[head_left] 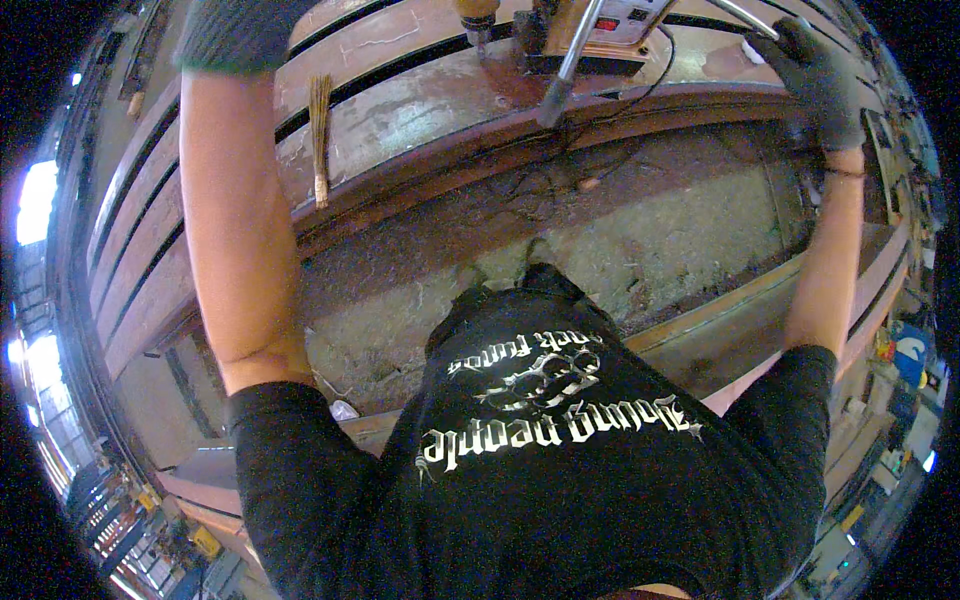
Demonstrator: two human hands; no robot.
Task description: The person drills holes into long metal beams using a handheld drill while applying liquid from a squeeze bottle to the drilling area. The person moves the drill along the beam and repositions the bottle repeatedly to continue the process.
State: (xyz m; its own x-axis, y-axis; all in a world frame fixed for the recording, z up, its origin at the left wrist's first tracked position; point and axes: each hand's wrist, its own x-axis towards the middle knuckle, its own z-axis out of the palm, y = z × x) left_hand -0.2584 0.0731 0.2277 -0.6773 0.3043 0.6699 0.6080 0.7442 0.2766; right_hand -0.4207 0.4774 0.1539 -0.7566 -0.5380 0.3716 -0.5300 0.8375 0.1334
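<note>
My left hand (240,35), in a dark grey knit glove, reaches to the top left over the slatted metal bench; the picture's edge cuts off its fingers. At the upper right my right hand (822,92), gloved too and slightly blurred, is closed round the dark end of a metal handle bar (740,14). Between my hands stands a boxy machine (622,22) with a red switch on its panel. A second metal bar (580,48) slants down in front of it. Left of the machine is a yellow tool (478,12) with a metal tip pointing down.
A straw hand brush (320,140) lies across the bench slats (400,130), near the bench edge. From the machine a black cable (668,70) curves down. Dusty ground (660,210) lies between the bench and a low beam (700,318). Several items clutter the far right.
</note>
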